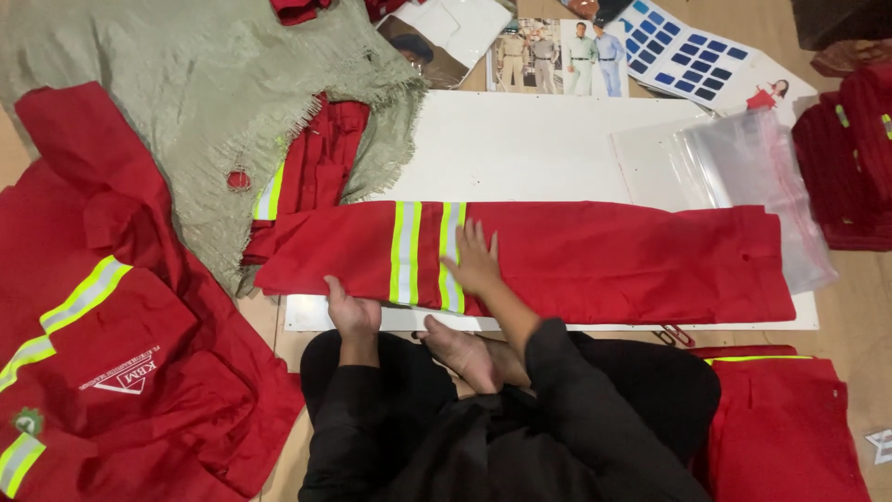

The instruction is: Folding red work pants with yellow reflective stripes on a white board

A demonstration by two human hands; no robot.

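A pair of red work trousers (pixel 595 260) with reflective yellow-and-silver bands (pixel 426 253) lies folded lengthwise across a white board (pixel 520 144). My left hand (pixel 352 311) rests at the near edge of the trousers, left of the bands, fingers curled on the cloth. My right hand (pixel 474 260) lies flat with fingers spread on the reflective bands. Both arms wear black sleeves. I sit cross-legged, with a bare foot (pixel 460 351) at the board's near edge.
A heap of red jackets (pixel 121 363) lies at the left under a frayed green cloth (pixel 186 102). Clear plastic bags (pixel 753 177) sit at the right, printed pictures and a colour chart (pixel 683 56) at the back. More folded red garments (pixel 780 428) lie at the lower right and dark red ones (pixel 850 158) at the far right.
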